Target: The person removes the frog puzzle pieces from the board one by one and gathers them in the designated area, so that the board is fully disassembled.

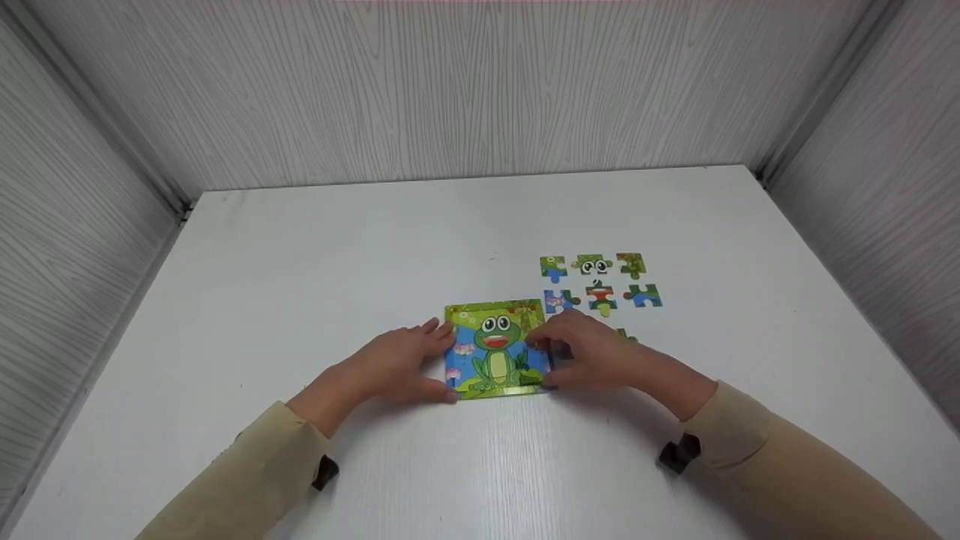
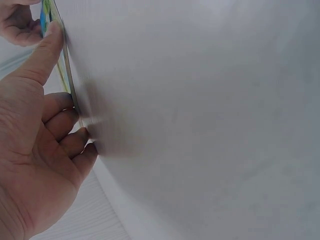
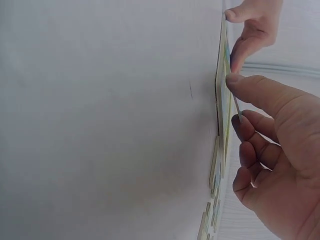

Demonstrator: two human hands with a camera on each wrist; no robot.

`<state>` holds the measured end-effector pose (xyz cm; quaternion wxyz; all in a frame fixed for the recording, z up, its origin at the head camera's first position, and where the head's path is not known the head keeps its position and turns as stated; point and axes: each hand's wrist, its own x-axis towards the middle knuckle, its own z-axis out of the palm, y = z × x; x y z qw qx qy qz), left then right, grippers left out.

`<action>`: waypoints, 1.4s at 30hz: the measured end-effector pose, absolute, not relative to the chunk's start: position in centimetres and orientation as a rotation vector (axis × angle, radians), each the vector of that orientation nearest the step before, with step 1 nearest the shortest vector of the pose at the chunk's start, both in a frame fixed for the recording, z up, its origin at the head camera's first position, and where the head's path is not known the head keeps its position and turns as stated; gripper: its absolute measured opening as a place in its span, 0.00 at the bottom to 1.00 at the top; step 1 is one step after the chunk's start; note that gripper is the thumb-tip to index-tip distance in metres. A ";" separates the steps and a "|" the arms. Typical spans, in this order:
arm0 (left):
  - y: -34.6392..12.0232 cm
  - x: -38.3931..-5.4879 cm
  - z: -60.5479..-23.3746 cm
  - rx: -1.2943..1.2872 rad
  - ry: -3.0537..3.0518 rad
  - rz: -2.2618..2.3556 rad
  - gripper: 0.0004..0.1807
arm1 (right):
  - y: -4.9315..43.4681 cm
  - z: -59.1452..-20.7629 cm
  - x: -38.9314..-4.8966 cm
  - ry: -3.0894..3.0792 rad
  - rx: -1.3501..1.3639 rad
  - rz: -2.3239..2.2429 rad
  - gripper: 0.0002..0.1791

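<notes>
A square puzzle tray [image 1: 495, 307] with a smiling green frog pictured inside it lies flat on the white table. My left hand [image 1: 401, 361] holds its left side, thumb at the near corner and fingers along the edge. At the right side is my right hand [image 1: 592, 351], its thumb low and its fingers higher up. In the right wrist view that hand pinches a thin puzzle piece [image 3: 237, 106], tilted over the tray and seen almost edge-on. The print on this piece cannot be made out.
Loose puzzle pieces lie right of the tray, among them one with the frog's eyes [image 1: 594, 265] and one with its red mouth [image 1: 601, 295]. Nearer pieces are partly covered by my right hand. Pale wood-grain panels [image 1: 480, 90] enclose the table [image 1: 337, 247] behind and at both sides.
</notes>
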<state>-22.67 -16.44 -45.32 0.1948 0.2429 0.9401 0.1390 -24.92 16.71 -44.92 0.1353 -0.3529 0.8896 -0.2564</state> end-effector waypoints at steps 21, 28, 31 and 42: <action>-16.3 -22.3 -45.2 0.621 2.640 0.381 0.54 | 23.5 -43.6 -26.6 2.662 -0.890 -0.845 0.30; -16.4 -22.3 -45.1 0.632 2.636 0.379 0.54 | 26.7 -43.3 -26.7 2.706 -0.793 -0.815 0.31; -16.4 -22.5 -45.2 0.657 2.637 0.382 0.54 | 27.9 -43.4 -26.7 2.721 -0.766 -0.805 0.32; -16.2 -22.5 -45.2 0.627 2.633 0.385 0.54 | 30.5 -44.0 -26.7 2.726 -0.684 -0.811 0.30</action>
